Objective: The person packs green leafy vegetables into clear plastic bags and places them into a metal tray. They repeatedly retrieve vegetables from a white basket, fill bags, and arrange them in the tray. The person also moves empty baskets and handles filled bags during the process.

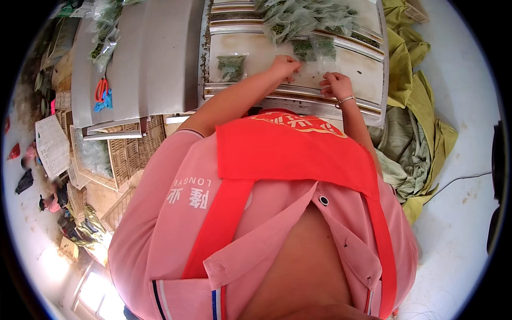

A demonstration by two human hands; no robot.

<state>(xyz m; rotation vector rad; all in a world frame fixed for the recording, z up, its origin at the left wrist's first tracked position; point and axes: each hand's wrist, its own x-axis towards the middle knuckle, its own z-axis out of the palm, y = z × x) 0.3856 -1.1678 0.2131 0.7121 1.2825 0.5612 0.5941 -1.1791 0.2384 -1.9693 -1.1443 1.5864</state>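
Observation:
My left hand [286,67] reaches over the pale bed of what looks like a vacuum sealing machine [272,48]. Its fingertips are at the edge of a clear plastic bag of green contents [303,49]. Beside that bag lies a second clear bag [323,47], its lower edge close to the fingers of my right hand [338,85]. A bracelet circles my right wrist. Whether either hand pinches the film is too small to tell. Another filled bag [231,67] lies flat to the left, just beyond the near metal sealing bar [288,93].
Many filled bags [304,18] are heaped across the far bars. A steel cover [160,56] on the left carries more bags [105,44] and red-handled scissors [101,90]. Plastic crates [120,160] stand lower left; people are beyond. Yellow-green sheeting [424,116] hangs at right.

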